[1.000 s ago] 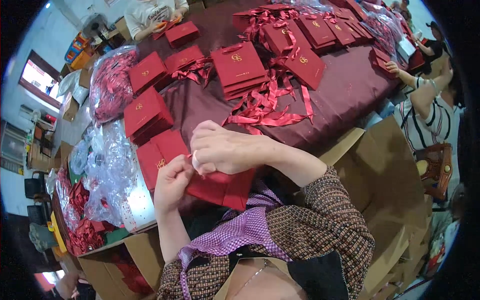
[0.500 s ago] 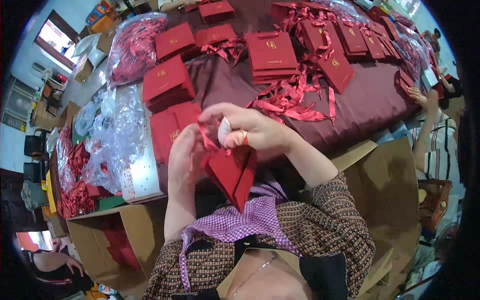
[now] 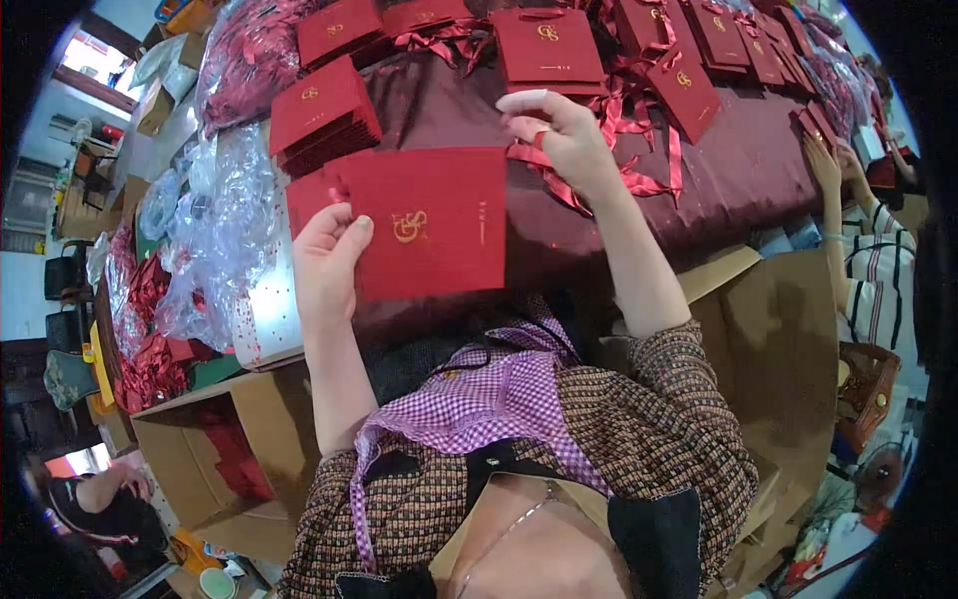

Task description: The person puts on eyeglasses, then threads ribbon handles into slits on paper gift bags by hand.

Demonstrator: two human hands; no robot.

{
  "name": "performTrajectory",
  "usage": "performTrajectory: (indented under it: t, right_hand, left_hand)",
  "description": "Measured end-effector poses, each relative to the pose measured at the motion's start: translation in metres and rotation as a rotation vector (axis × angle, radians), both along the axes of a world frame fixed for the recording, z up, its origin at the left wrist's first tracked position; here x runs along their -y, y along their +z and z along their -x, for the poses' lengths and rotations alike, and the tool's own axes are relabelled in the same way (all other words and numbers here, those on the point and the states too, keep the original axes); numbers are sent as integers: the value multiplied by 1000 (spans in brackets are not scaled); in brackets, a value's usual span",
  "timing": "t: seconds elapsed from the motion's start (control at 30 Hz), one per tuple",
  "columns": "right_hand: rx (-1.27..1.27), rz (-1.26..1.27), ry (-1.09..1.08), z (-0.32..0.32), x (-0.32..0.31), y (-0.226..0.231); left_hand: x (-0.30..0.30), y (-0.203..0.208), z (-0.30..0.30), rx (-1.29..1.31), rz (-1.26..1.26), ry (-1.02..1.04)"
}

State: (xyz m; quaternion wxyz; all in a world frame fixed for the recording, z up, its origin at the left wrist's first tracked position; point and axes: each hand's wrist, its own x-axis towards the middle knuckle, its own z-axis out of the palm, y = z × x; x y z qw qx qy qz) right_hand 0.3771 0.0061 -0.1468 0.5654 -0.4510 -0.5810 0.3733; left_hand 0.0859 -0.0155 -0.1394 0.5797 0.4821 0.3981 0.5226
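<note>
A flat red paper gift bag (image 3: 454, 195) with a gold emblem is held up on its side above the table's near edge. My left hand (image 3: 334, 250) is closed on its left edge, thumb across the front. A bit of red ribbon shows by the fingers. To the right, my right hand (image 3: 569, 140) is raised apart from the bag, its fingers loosely bent and apart with nothing visible in them. It hovers near loose red ribbons (image 3: 639, 170) and a stack of red bags (image 3: 549, 50). Another stack of red bags (image 3: 319, 110) stands behind the held one.
More red bags (image 3: 723, 35) line the far right of the dark red tablecloth (image 3: 743, 150). Crumpled clear plastic (image 3: 225, 220) lies at the left, below a large plastic sack of red material (image 3: 249, 60). Open cardboard boxes (image 3: 778, 349) flank me. Another person's hand (image 3: 823, 165) is at right.
The bag has been turned from edge-on to flat, facing up, and now rests in my left hand alone. My right hand has let go and moved up and right.
</note>
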Motion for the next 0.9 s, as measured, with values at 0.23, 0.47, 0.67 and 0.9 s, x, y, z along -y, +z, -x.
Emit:
performTrajectory:
  t: [0.23, 0.47, 0.67, 0.9]
  right_hand:
    - [509, -97, 10, -10, 8, -30]
    - [1116, -407, -77, 21, -8, -52]
    - [898, -432, -206, 17, -21, -55]
    - [73, -253, -75, 65, -6, -5]
  left_hand:
    - [-8, -2, 0, -95, 10, 107]
    - [-8, -7, 0, -296, 47, 96]
    - [-7, -4, -3, -275, -2, 75]
    - [-7, -5, -8, -280, -38, 127]
